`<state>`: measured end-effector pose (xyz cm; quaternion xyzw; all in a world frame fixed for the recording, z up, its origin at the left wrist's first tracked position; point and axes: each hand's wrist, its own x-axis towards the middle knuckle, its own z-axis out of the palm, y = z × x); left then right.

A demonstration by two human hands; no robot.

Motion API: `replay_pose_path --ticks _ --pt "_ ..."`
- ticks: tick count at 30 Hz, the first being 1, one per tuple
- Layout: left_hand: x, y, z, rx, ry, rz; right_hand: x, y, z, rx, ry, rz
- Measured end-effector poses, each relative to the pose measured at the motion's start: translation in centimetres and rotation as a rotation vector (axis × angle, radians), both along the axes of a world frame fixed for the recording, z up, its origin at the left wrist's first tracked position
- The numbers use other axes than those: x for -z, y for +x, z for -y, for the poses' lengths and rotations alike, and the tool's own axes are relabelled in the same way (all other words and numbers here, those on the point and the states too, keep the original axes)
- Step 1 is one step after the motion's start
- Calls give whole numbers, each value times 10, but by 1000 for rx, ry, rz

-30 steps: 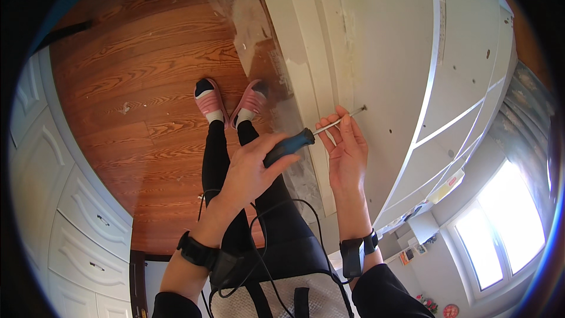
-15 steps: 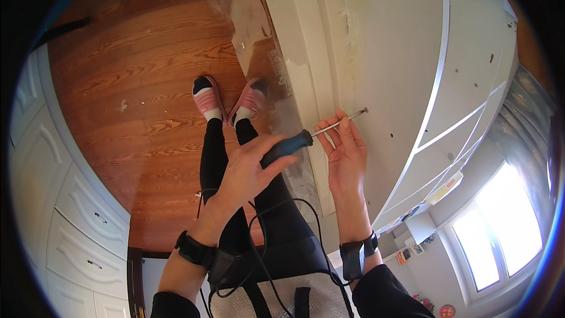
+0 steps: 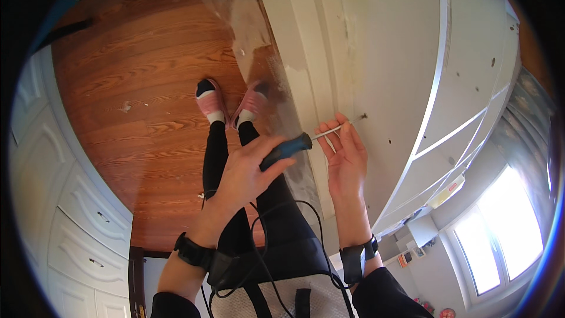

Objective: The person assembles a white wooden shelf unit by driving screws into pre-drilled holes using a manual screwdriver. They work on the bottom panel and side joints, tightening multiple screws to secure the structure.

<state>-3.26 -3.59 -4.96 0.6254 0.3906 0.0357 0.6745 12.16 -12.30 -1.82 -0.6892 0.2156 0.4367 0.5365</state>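
Note:
A screwdriver with a blue and black handle points up and to the right. My left hand is wrapped round its handle. Farther along, the fingers of my right hand pinch the thin metal shaft, palm turned up. The shaft's tip meets a small dark screw or hole in the pale wall-like panel; which of the two it is cannot be made out. A second dark spot sits on the panel, to the right of my right hand.
Clear plastic sheeting lies along the panel's foot on the wooden floor. White drawers stand on the left. A black cable loops across my lap. A bright window is at the lower right.
The view has shifted very slightly. Both hands keep their hold on the screwdriver, and its tip stays at the same dark spot.

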Motion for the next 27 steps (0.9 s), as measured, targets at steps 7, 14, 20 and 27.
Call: replay_pose_path --ticks 7,14,20,27 --pt "-11 3 -9 230 625 -125 8 -5 1 133 67 25" --pt "-17 16 -25 9 -317 -144 6 -5 -1 194 125 12" --pt "2 21 -58 55 -1349 -236 6 -10 -7 191 188 -9" --pt "9 15 -51 63 -1289 -170 -5 -44 -20 117 329 -168"
